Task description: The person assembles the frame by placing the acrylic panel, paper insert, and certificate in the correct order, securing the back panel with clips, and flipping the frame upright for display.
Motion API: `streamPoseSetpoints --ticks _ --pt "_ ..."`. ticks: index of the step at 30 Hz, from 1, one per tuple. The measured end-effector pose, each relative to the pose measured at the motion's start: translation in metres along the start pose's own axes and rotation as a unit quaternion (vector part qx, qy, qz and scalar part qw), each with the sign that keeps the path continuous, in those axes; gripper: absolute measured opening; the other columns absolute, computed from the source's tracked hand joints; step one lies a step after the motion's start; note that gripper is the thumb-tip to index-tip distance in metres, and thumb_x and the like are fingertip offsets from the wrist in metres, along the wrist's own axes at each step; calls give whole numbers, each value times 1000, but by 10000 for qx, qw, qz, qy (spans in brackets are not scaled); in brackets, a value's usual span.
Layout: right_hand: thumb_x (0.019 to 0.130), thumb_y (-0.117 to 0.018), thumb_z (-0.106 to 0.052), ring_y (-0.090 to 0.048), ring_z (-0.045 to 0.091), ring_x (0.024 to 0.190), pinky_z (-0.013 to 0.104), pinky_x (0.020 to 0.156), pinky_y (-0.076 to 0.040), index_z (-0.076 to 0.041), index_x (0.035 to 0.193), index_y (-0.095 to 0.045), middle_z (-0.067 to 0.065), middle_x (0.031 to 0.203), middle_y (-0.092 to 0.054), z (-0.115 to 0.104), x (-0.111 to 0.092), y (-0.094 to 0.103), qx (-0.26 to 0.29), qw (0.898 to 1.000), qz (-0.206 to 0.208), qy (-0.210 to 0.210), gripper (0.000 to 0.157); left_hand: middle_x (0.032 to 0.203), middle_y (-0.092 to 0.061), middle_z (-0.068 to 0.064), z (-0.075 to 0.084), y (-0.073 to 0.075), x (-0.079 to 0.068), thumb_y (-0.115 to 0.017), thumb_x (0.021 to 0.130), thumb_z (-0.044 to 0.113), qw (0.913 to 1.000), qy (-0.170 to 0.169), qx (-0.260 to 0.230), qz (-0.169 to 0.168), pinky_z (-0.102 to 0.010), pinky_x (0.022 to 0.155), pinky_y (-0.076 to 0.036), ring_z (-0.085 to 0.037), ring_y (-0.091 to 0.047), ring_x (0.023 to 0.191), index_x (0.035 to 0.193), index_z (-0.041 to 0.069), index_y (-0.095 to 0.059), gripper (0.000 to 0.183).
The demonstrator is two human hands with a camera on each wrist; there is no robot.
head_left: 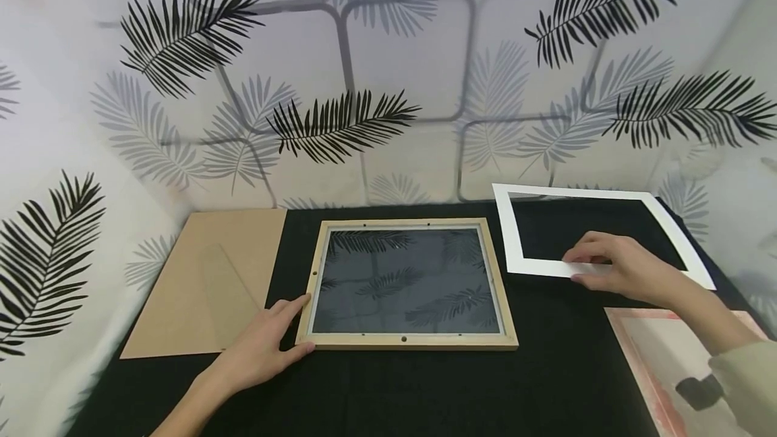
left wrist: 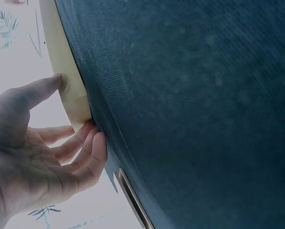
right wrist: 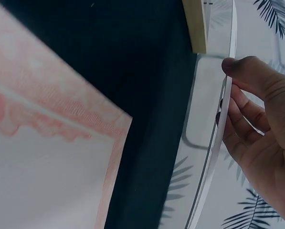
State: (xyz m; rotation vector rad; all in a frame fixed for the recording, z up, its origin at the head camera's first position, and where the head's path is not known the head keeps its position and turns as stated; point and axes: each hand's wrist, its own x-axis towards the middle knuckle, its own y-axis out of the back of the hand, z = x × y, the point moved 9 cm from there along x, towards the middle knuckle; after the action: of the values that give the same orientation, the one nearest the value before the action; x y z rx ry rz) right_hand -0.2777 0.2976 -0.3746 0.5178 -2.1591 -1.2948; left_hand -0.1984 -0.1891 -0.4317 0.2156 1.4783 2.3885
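A pale wooden picture frame [head_left: 408, 340] lies on the black cloth, a reflective pane [head_left: 407, 288] inside it. My left hand [head_left: 257, 346] rests at its near left corner, thumb on the front edge and fingers along the left side. The left wrist view shows this hand [left wrist: 42, 157] touching the corner of the frame [left wrist: 68, 71]. Over to the right, my right hand [head_left: 625, 268] pinches the near edge of a white rectangular mat [head_left: 546, 267] with a large opening. Seen nearly edge-on in the right wrist view, the mat [right wrist: 218, 136] sits between the thumb and fingers.
A brown backing board [head_left: 176, 295] lies left of the frame, partly behind my left hand. At the near right is a pinkish print [head_left: 662, 369], partly covered by my right sleeve. Behind the black cloth [head_left: 388, 396] hangs a white leaf-patterned curtain [head_left: 400, 160].
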Motion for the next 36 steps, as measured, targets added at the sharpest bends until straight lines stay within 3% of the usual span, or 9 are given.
streamPoseSetpoints --ticks 10,19,31,36 --pt "79 -85 0 -56 6 81 28 68 -51 -21 105 -76 -15 99 -62 -28 26 -9 249 9994 -16 229 35 135 -54 -19 -1 -1 0 -80 90 34 10000 16 17 34 -56 94 -49 -38 -56 117 151 2 -44 78" --pt "82 -82 0 -56 10 81 29 68 -51 -20 106 -76 -12 99 -62 -62 51 -28 592 9968 -413 352 32 136 -54 -19 0 -1 -1 -80 90 33 10000 35 -9 22 -56 94 -49 -38 -56 117 152 2 -43 78" --pt "87 -80 -6 -56 11 85 32 71 -53 -12 108 -75 -6 102 -62 -118 84 -50 665 9909 -586 1016 22 133 -55 -19 -1 0 -1 -81 90 32 9999 14 -72 75 -56 94 -49 -37 -56 117 151 1 -44 77" --pt "89 -78 -7 -56 12 85 31 71 -53 -10 109 -75 -5 102 -61 -133 94 -57 806 9882 -715 1089 20 135 -54 -19 -1 0 0 -80 90 31 10000 6 -66 50 -56 95 -49 -36 -55 117 151 1 -43 77"
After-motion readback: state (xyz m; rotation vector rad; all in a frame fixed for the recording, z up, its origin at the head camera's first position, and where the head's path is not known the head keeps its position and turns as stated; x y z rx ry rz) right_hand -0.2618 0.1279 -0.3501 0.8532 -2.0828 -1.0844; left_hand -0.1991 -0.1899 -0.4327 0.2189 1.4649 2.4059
